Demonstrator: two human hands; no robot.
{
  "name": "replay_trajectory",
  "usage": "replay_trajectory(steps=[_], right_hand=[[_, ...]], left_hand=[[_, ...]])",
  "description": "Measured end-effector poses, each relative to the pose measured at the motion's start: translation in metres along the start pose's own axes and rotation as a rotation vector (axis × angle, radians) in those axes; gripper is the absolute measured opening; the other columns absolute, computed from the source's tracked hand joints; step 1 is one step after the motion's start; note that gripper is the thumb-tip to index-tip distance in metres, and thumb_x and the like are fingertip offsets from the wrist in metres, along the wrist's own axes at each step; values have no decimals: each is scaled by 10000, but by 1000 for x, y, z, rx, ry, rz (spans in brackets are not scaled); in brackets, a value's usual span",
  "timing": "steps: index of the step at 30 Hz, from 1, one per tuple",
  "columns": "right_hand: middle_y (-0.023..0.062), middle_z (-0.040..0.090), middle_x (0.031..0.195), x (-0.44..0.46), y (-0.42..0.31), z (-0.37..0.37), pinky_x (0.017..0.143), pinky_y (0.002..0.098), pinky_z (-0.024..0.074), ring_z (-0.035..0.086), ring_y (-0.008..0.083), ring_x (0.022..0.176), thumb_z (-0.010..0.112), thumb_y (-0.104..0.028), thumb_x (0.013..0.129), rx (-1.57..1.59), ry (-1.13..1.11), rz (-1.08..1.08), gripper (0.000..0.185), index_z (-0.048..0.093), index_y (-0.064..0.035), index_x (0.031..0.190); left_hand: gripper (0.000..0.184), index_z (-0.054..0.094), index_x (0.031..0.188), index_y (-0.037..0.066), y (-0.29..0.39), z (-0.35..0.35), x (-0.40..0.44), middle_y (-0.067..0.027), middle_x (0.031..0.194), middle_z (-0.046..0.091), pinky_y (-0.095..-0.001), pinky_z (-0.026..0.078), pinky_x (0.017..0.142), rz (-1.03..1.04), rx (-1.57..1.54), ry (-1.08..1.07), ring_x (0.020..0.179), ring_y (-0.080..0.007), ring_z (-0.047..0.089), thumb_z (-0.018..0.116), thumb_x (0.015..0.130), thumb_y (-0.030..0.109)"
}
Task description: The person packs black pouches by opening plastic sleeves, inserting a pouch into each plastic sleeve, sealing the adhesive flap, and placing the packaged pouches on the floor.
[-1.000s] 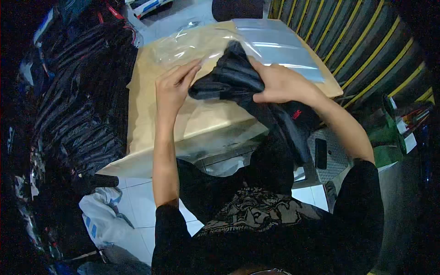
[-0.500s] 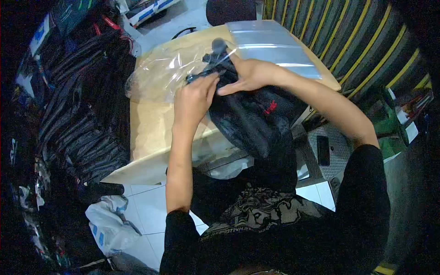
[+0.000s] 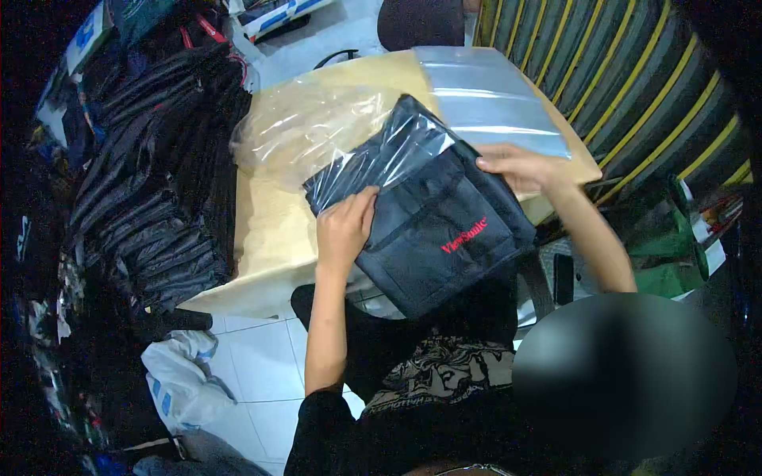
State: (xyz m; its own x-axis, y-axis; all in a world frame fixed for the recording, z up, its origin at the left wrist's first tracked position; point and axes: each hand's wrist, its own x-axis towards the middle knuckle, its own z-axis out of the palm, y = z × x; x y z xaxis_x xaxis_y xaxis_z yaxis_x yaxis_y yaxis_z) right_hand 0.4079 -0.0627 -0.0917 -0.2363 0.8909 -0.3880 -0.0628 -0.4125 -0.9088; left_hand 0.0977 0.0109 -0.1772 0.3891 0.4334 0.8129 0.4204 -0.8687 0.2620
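A flat black fabric bag [image 3: 432, 230] with red "ViewSonic" lettering lies tilted across the table's front edge. Clear plastic sleeve [image 3: 401, 155] covers its far end, and the sleeve's open edge crosses the bag. With fingers bent over that edge, my left hand [image 3: 345, 230] grips the sleeve and the bag's left side. My right hand [image 3: 520, 168] pinches the bag's right edge, thumb on top; its other fingers are partly hidden beneath.
Folded black bags [image 3: 151, 190] are piled left of the wooden table [image 3: 270, 230]. A loose clear plastic bag [image 3: 294, 119] lies behind the work, with flat clear sleeves [image 3: 496, 103] at the back right. A phone [image 3: 563, 278] rests lower right; a white plastic bag [image 3: 186, 381] sits on the floor.
The bag's bunched far end is now spread flat under the plastic sleeve, and its lettering faces up fully. My right hand moved right and nearer, to the bag's edge; my left hand moved slightly nearer.
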Motion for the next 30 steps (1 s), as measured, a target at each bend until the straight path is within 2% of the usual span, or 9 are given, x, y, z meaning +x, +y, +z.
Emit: replay_trajectory(steps=[3, 6, 8, 10, 12, 17, 18, 26, 30], right_hand=[[140, 467, 1346, -34, 18, -3, 944, 291, 455, 577, 174, 1072, 624, -204, 874, 47, -142, -207, 666, 291, 27, 1401], [246, 317, 1422, -39, 70, 12, 1102, 392, 276, 367, 292, 1303, 669, -456, 793, 261, -109, -587, 937, 223, 116, 1386], [254, 302, 1428, -42, 116, 4, 1108, 409, 260, 362, 306, 1309, 659, -560, 750, 625, -153, -737, 1020, 220, 94, 1399], [238, 321, 1425, -60, 157, 25, 1103, 419, 268, 380, 318, 1293, 690, -577, 704, 783, -13, -662, 1056, 234, 66, 1408], [207, 373, 1407, -62, 147, 83, 1050, 386, 345, 435, 270, 1254, 710, -336, 774, 943, 39, -780, 852, 278, 45, 1402], [148, 497, 1312, -80, 127, 79, 939, 289, 421, 548, 185, 1105, 532, 49, 737, 474, 360, -569, 632, 381, 47, 1351], [140, 522, 1287, -81, 116, 78, 921, 268, 428, 566, 171, 1073, 493, 95, 716, 429, 385, -498, 634, 396, 50, 1341], [95, 631, 1094, -64, 75, 92, 879, 269, 439, 581, 153, 972, 580, -47, 834, 126, 707, -548, 387, 546, 56, 1205], [215, 667, 909, -50, 30, 114, 729, 337, 498, 673, 298, 850, 623, -142, 835, -594, 962, -651, 289, 608, 31, 1066]], left_hand=[[168, 636, 963, 100, 1, -4, 2, -82, 678, 597, -350, 472, 527, -24, 39, -65, 571, -256, 598, 655, 796, 85], [167, 639, 940, 106, 3, -3, 3, -77, 662, 576, -358, 476, 521, -18, -7, -55, 563, -258, 595, 656, 778, 69], [167, 639, 925, 105, 13, -14, 12, -71, 640, 552, -361, 479, 524, -68, 54, -137, 554, -259, 592, 661, 764, 66], [160, 639, 892, 98, 26, -16, 19, -71, 721, 525, -360, 471, 531, -74, 119, -119, 599, -255, 584, 678, 736, 101], [153, 642, 872, 93, 35, -14, 29, -83, 790, 517, -362, 466, 534, -69, 141, -127, 651, -258, 583, 683, 728, 125], [510, 523, 1201, 90, 61, 13, 67, -110, 1061, 545, -379, 451, 744, 142, 207, -236, 872, -271, 556, 699, 735, 198], [437, 529, 1180, 65, 56, 26, 71, -88, 1011, 551, -343, 449, 716, 210, 258, -195, 859, -225, 558, 627, 767, 169], [227, 579, 965, 38, 61, 34, 87, -45, 695, 492, -314, 462, 507, 487, 152, -65, 586, -195, 555, 633, 748, 75], [257, 605, 947, -15, 72, 20, 88, -18, 740, 513, -232, 455, 496, 578, 231, 16, 635, -121, 554, 603, 718, 100]])
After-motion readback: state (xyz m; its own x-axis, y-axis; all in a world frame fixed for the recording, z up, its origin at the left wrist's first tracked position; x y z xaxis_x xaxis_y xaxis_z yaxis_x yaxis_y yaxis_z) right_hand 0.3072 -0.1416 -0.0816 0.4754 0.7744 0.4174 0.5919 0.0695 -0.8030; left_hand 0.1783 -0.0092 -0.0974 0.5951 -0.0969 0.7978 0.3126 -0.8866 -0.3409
